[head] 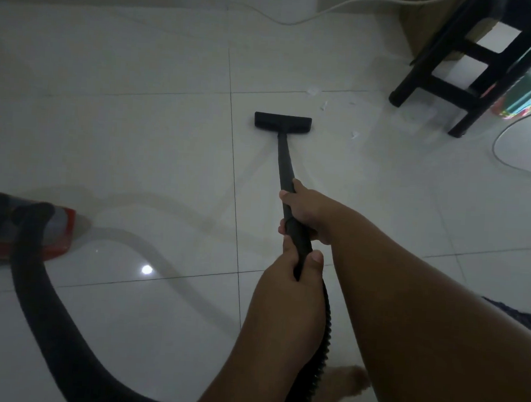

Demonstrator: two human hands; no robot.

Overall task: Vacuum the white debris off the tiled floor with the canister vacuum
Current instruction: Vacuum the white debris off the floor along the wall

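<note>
Both hands grip the black vacuum wand (283, 161). My right hand (308, 211) holds it higher up the tube, and my left hand (294, 275) wraps the handle end where the ribbed hose (320, 344) joins. The flat black floor nozzle (282, 121) rests on the white tiled floor (137, 146). White debris scraps lie to the nozzle's right: one (313, 91) on a grout line, another (323, 105) below it, and a small one (354, 134) level with the nozzle. The red canister vacuum (23, 229) sits at the left edge, its thick hose (42, 317) curving along the floor toward me.
A dark wooden stool (471, 67) stands at the upper right, with a colourful object (519, 98) behind its legs. A white cable (347, 4) runs along the far wall and another cable (509, 159) loops on the floor at right. My bare foot (349, 383) shows below.
</note>
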